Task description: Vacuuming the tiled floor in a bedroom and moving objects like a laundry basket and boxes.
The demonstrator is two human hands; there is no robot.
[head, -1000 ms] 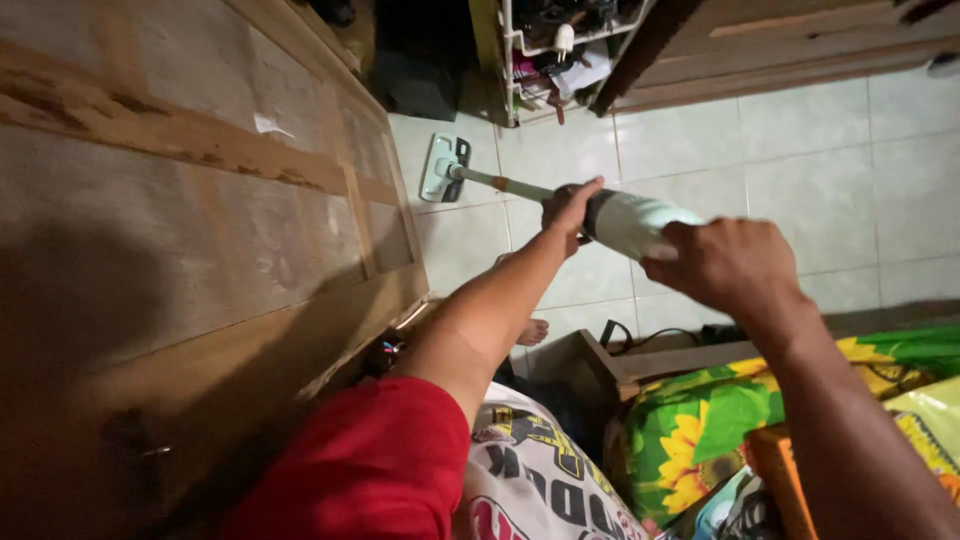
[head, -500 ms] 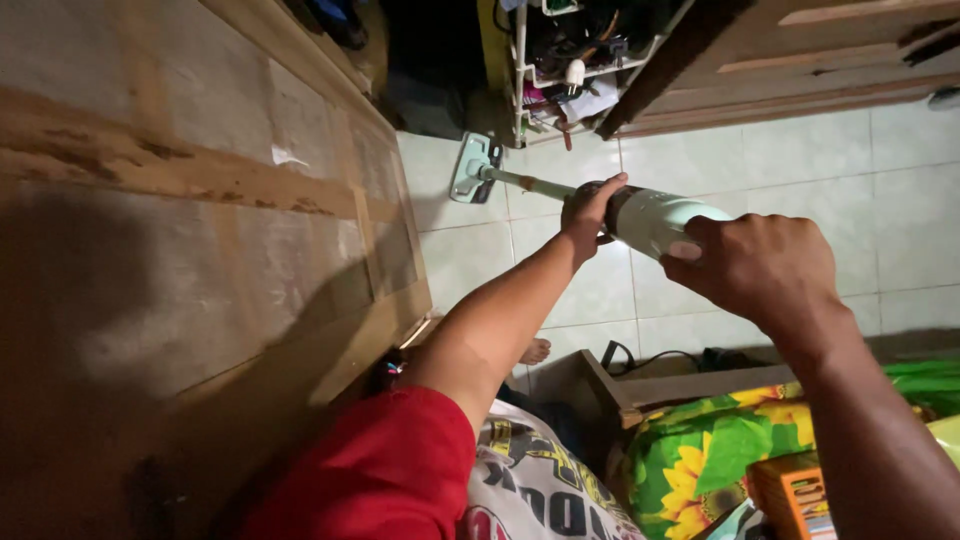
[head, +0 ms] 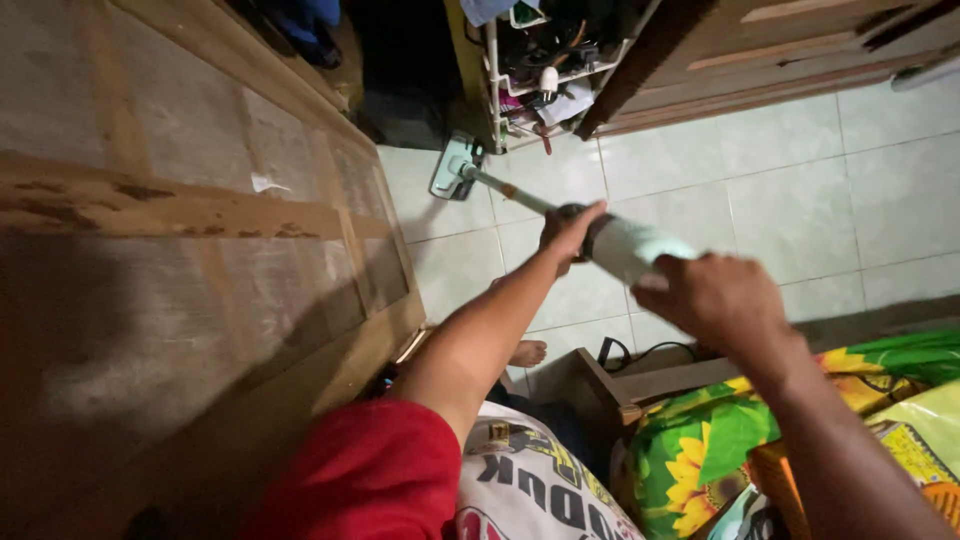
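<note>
**Two hands on one mop, its head by the rack**

One mop (head: 520,195) is in view, with one flat pale green head (head: 452,168) lying on the light tiled floor (head: 780,190), just in front of one white wire rack (head: 535,70) packed with small items. The thin handle runs from the head back towards the person and widens into a pale, rounded grip (head: 628,247).

The left hand (head: 568,232) is curled tight around the handle where the thin pole meets the thicker grip, fingers wrapped over it. The right hand (head: 715,300) is closed over the near end of the grip, knuckles up; its fingers fold under, so how firmly they clamp cannot be told. Both arms reach forward; the left one comes out of a red sleeve (head: 365,475).

One bare foot (head: 527,352) shows on the tiles below the left forearm. One large wooden door (head: 190,220) fills the left side, with a small pale scrap stuck on one panel. A second wooden panel (head: 790,50) stands at the upper right, beyond the rack.

At the lower right lies one green cloth (head: 710,440) printed with yellow sunflowers, and touching it at the far edge is one yellow package (head: 925,455) with an orange patch. One black cable (head: 640,355) lies coiled on the floor beside a dark wooden frame (head: 610,385). The person's shirt (head: 530,490) is white with bold dark lettering.
</note>
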